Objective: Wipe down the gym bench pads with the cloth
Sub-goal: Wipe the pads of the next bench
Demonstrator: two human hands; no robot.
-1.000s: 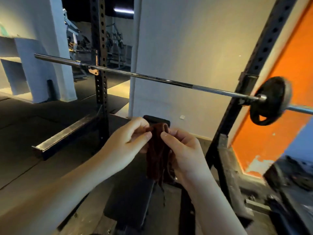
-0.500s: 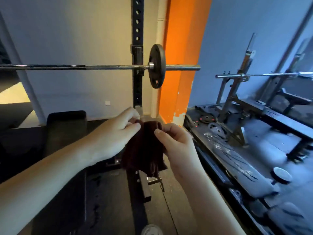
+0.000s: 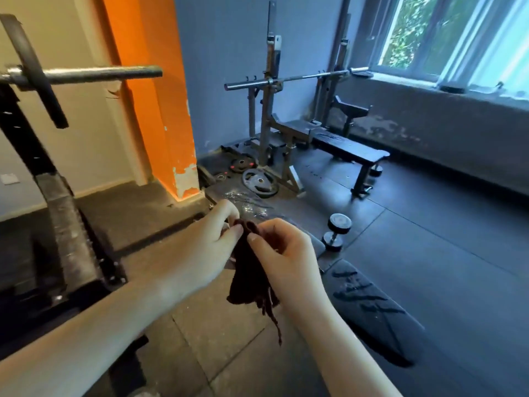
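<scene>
Maroon cloth [image 3: 249,270] hangs bunched at the centre of the frame. Its top edge is pinched between thumb and fingers of both the left hand [image 3: 200,250] and the right hand [image 3: 286,259], and a loose thread trails below.

Behind them a black bench pad [image 3: 369,305], streaked with pale smears, runs toward the lower right. The hands and cloth hide its middle stretch.

A dumbbell [image 3: 336,230] stands on the rubber floor just right of that pad. Higher in the frame, weight plates [image 3: 260,181] lie at the foot of a second rack. Its flat bench [image 3: 349,150] and bare barbell [image 3: 297,78] sit below the window [image 3: 458,32] at upper right.

An orange pillar [image 3: 151,96] rises left of centre. A loaded bar [image 3: 100,73] and a chalky rack upright [image 3: 65,239] crowd the left edge.

Half a second ago that bar crossed the top middle of the frame. The view has since swung right and brought in the window, and both hands keep the same pinch.
</scene>
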